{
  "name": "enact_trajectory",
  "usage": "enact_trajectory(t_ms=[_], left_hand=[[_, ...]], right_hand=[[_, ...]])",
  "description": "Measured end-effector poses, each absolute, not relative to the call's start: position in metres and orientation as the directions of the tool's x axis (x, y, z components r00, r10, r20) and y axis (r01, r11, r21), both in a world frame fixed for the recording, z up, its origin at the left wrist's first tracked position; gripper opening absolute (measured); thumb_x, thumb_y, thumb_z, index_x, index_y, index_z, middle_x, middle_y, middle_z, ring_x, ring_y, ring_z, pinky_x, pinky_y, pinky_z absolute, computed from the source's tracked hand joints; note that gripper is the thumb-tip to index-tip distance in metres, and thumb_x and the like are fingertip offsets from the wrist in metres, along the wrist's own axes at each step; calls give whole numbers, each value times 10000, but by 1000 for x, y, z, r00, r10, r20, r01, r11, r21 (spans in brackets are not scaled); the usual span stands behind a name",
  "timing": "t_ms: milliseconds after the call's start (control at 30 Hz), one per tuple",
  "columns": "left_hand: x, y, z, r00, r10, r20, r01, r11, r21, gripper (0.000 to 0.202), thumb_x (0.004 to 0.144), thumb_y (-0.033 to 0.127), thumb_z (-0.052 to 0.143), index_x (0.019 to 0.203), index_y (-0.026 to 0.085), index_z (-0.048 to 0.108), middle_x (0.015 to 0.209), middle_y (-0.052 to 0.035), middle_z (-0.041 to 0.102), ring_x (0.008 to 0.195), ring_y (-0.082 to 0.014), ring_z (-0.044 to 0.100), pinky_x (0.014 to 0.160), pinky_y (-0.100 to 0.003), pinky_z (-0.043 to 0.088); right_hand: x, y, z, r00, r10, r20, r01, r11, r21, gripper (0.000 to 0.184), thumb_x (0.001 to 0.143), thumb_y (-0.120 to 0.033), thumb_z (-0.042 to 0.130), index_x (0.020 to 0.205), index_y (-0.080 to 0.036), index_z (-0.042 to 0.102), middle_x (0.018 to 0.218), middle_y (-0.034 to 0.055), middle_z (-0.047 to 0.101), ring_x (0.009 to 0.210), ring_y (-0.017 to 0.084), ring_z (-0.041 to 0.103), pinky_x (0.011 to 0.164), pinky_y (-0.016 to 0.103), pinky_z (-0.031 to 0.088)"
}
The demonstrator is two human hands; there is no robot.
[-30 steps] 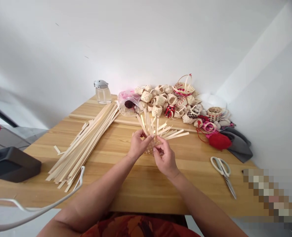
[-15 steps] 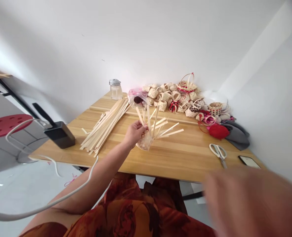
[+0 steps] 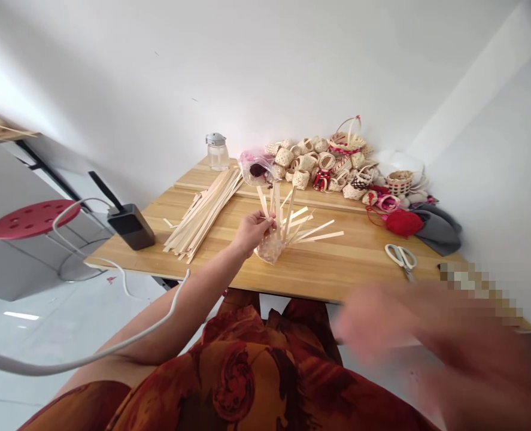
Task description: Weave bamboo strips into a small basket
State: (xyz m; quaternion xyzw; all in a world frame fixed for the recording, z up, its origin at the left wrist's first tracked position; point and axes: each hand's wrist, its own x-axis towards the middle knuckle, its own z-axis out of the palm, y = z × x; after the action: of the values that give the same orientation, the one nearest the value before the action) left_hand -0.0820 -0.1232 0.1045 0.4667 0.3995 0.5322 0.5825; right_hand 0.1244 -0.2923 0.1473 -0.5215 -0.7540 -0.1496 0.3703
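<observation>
My left hand [image 3: 255, 232] is closed on a small, partly woven basket [image 3: 270, 248] of pale strips, held just above the table. Long loose strips [image 3: 314, 234] fan out from its rim, upward and to the right. Close to the camera at the lower right is my right hand [image 3: 377, 317], smeared by motion, so its fingers cannot be made out. A pair of white-handled scissors [image 3: 400, 257] lies just beyond it. Left of the basket rests a bundle of flat pale strips [image 3: 206, 212].
Many small woven baskets [image 3: 308, 161] are heaped along the wall. Red yarn [image 3: 404, 222] and grey cloth [image 3: 438, 230] lie at the right. A lidded jar [image 3: 217, 152] and a plastic bag [image 3: 257, 166] stand behind. A black box [image 3: 131, 226] with a white cable sits at the left edge.
My right hand has shifted up and left toward the table, still blurred. My left hand keeps its hold on the basket. The whole view has tilted slightly.
</observation>
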Motion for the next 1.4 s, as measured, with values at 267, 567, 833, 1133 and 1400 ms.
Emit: enact_trajectory(t_ms=[267,567,833,1133,1400], left_hand=[[-79,-120,97,144,989,18,-230,16,973,173,757,247,747,859,152,645,669,-3,670,537,-76,506,549,-210,377],[-74,-101,93,196,980,40,-184,-3,983,118,808,231,681,892,163,634,673,11,648,532,-73,498,530,-201,376],[-71,-99,92,312,950,-9,-137,55,989,360,672,263,830,981,148,685,795,-24,714,663,-125,612,631,-242,467],[-76,-100,88,316,946,75,38,-92,995,107,735,241,740,790,162,695,639,26,596,569,-96,456,566,-236,356],[-70,-102,87,357,928,104,31,-123,992,227,761,193,700,981,179,751,836,-5,722,749,-145,619,749,-264,471]], right_hand=[[111,-212,101,62,878,475,544,369,-754,371,896,-267,668,1262,-220,625,1125,99,766,826,191,757,787,345,627],[94,-172,77,147,872,467,502,341,-795,358,895,-280,650,1247,-225,618,1075,94,753,779,177,720,697,303,593],[93,-162,73,199,865,460,562,284,-777,248,896,-291,635,1136,-232,656,941,71,759,709,190,713,709,330,604],[88,-156,79,190,966,173,282,116,-953,160,844,-328,662,944,-212,617,873,27,727,491,119,652,424,213,496],[93,-154,78,188,980,62,183,27,-983,262,798,-405,711,922,-183,645,892,42,732,432,91,622,358,177,442]])
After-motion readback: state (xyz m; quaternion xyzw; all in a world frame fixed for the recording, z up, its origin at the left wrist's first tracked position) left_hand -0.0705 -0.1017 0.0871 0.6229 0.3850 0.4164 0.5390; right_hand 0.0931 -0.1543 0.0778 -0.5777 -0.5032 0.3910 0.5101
